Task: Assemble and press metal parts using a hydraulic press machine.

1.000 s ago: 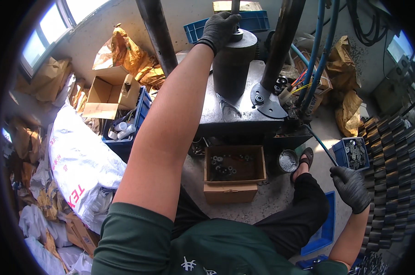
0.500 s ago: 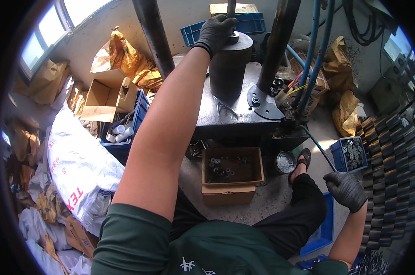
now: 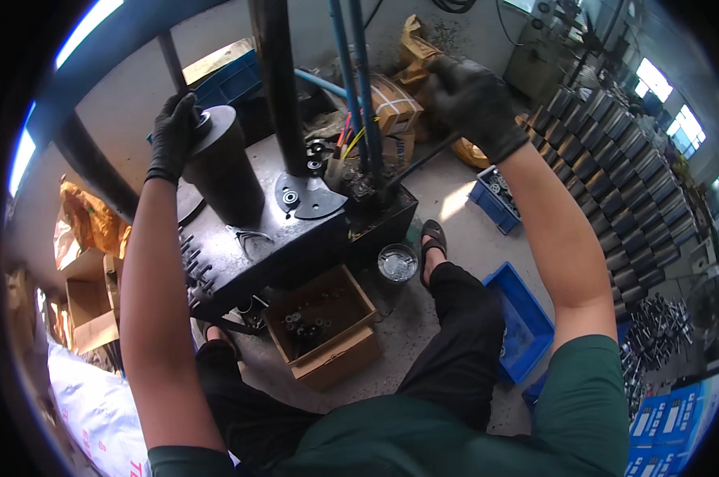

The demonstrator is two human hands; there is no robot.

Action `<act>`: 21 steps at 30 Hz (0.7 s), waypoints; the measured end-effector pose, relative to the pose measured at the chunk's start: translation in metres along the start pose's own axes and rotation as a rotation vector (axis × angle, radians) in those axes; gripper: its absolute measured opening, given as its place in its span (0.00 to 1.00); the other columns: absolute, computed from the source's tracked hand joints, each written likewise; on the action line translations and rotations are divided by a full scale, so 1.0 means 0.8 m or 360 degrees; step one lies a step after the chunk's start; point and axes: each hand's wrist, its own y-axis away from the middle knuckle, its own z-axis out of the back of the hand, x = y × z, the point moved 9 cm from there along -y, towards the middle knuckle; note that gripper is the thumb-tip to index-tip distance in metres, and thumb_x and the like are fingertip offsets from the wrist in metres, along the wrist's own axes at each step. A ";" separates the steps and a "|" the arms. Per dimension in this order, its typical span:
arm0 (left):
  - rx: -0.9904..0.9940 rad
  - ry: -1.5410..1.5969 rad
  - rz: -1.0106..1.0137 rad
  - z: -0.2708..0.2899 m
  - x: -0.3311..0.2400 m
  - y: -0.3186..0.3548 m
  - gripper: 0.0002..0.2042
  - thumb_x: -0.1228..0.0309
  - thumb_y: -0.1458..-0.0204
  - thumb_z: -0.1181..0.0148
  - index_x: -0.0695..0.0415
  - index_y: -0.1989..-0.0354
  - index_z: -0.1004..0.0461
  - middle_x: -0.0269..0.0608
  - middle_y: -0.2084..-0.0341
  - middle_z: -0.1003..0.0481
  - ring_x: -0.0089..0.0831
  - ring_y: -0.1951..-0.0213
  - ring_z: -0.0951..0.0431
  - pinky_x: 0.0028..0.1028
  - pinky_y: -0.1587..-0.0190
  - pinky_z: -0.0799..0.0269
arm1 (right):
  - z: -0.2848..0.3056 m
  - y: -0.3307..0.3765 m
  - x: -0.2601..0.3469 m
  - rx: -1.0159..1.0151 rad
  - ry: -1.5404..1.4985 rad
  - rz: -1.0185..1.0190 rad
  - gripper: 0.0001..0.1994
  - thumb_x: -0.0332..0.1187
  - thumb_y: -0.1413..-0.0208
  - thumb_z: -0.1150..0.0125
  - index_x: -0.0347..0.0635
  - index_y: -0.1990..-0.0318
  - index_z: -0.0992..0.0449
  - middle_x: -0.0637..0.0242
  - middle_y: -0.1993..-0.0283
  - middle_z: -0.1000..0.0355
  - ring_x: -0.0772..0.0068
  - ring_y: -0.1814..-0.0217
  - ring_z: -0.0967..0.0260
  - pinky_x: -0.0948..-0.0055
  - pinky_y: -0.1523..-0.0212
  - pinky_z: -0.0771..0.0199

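Observation:
My left hand (image 3: 172,137), in a dark glove, is closed at the top of a thick dark metal cylinder (image 3: 230,179), where a vertical rod (image 3: 171,63) comes down. Its fingers curl around something beside a small ring on the cylinder's top; what they grip is hidden. The cylinder stands on a metal press table (image 3: 284,238). My right hand (image 3: 474,107), gloved and blurred, is raised at the right, its fist closed around the far end of a thin dark lever (image 3: 423,161). A fan-shaped metal plate (image 3: 319,203) with a bearing (image 3: 291,197) lies right of the cylinder.
Below the table, a cardboard box (image 3: 359,351) holds small rings, beside a metal can (image 3: 397,264). Blue bins (image 3: 498,208) and an empty-looking blue tray (image 3: 526,318) stand rightward, near stacked metal tubes (image 3: 614,199). Blue hoses (image 3: 347,87) and a thick post (image 3: 276,87) rise behind the plate.
My right hand has swung up and away from me with the lever. The view has turned rightward. My left hand stays at the cylinder's top.

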 end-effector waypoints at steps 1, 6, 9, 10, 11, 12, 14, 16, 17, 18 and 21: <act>-0.0037 -0.0024 -0.0012 -0.019 0.001 0.005 0.10 0.66 0.36 0.42 0.58 0.53 0.25 0.30 0.76 0.31 0.20 0.73 0.29 0.23 0.71 0.24 | -0.017 -0.010 -0.017 0.0048 0.0101 -0.0014 0.10 0.40 0.43 0.44 0.45 0.67 0.21 0.56 0.67 0.22 0.50 0.63 0.22 0.54 0.60 0.21; 0.0104 -0.0085 -0.0140 0.055 0.032 -0.044 0.19 0.63 0.33 0.45 0.55 0.37 0.29 0.27 0.71 0.31 0.17 0.68 0.29 0.18 0.62 0.27 | -0.072 -0.070 -0.021 0.0241 0.0063 -0.0149 0.22 0.50 0.42 0.49 0.42 0.64 0.16 0.51 0.62 0.19 0.51 0.59 0.19 0.53 0.54 0.21; 0.0181 -0.0385 -0.0266 0.076 0.037 -0.066 0.20 0.63 0.32 0.46 0.56 0.34 0.30 0.25 0.68 0.30 0.15 0.66 0.30 0.16 0.61 0.29 | -0.074 -0.070 -0.026 0.0672 0.0128 -0.0409 0.38 0.66 0.36 0.63 0.40 0.57 0.16 0.51 0.56 0.19 0.52 0.49 0.21 0.54 0.47 0.24; 0.0098 -0.0115 -0.0090 0.033 0.056 -0.058 0.21 0.63 0.32 0.47 0.55 0.34 0.31 0.26 0.68 0.30 0.15 0.64 0.29 0.16 0.59 0.30 | -0.075 -0.058 -0.053 0.0691 0.0168 -0.0478 0.40 0.69 0.37 0.65 0.40 0.57 0.16 0.50 0.56 0.19 0.52 0.49 0.21 0.55 0.48 0.24; 0.0121 -0.0104 -0.0096 0.046 0.052 -0.061 0.21 0.63 0.32 0.47 0.55 0.34 0.31 0.26 0.68 0.30 0.15 0.64 0.29 0.16 0.59 0.30 | -0.071 -0.061 -0.053 0.0655 0.0123 -0.0490 0.42 0.71 0.38 0.66 0.40 0.57 0.15 0.50 0.57 0.19 0.52 0.49 0.21 0.55 0.48 0.24; 0.0167 -0.0175 -0.0089 0.091 0.046 -0.068 0.21 0.62 0.32 0.47 0.55 0.34 0.31 0.28 0.66 0.29 0.15 0.63 0.29 0.17 0.58 0.29 | -0.070 -0.069 -0.036 0.0648 0.0057 -0.0493 0.41 0.70 0.38 0.64 0.40 0.57 0.15 0.50 0.57 0.19 0.52 0.49 0.21 0.55 0.48 0.24; 0.0188 -0.0291 -0.0132 0.084 0.043 -0.060 0.21 0.62 0.31 0.48 0.55 0.34 0.32 0.31 0.58 0.25 0.17 0.60 0.28 0.21 0.54 0.29 | -0.063 -0.063 -0.039 0.0648 0.0056 -0.0550 0.39 0.68 0.38 0.63 0.40 0.58 0.15 0.50 0.57 0.19 0.52 0.50 0.21 0.55 0.48 0.24; 0.0272 -0.0476 -0.0330 0.045 0.028 -0.040 0.20 0.62 0.31 0.48 0.55 0.34 0.31 0.32 0.55 0.24 0.19 0.58 0.26 0.21 0.52 0.29 | -0.054 -0.051 -0.054 0.0602 0.0058 -0.0587 0.31 0.60 0.38 0.56 0.41 0.58 0.15 0.51 0.57 0.19 0.53 0.50 0.21 0.55 0.47 0.24; 0.0287 -0.0699 -0.0543 0.047 0.009 -0.028 0.20 0.62 0.31 0.48 0.56 0.34 0.31 0.34 0.52 0.23 0.21 0.55 0.25 0.21 0.51 0.29 | -0.057 -0.052 -0.053 0.0590 0.0062 -0.0602 0.31 0.60 0.38 0.56 0.41 0.58 0.15 0.51 0.57 0.19 0.53 0.50 0.21 0.55 0.47 0.24; 0.0256 -0.0741 -0.0752 0.053 -0.001 -0.016 0.19 0.64 0.31 0.49 0.56 0.36 0.30 0.37 0.49 0.23 0.27 0.49 0.23 0.23 0.46 0.29 | -0.061 -0.054 -0.050 0.0580 0.0068 -0.0551 0.28 0.56 0.40 0.54 0.42 0.59 0.15 0.51 0.57 0.19 0.53 0.50 0.21 0.54 0.47 0.24; 0.0024 -0.1593 -0.1173 0.065 -0.002 0.051 0.18 0.66 0.31 0.52 0.61 0.37 0.30 0.42 0.47 0.23 0.33 0.44 0.25 0.29 0.41 0.30 | -0.060 -0.044 -0.037 0.0612 0.0053 -0.0511 0.19 0.46 0.43 0.49 0.45 0.59 0.14 0.52 0.57 0.19 0.54 0.51 0.20 0.56 0.47 0.24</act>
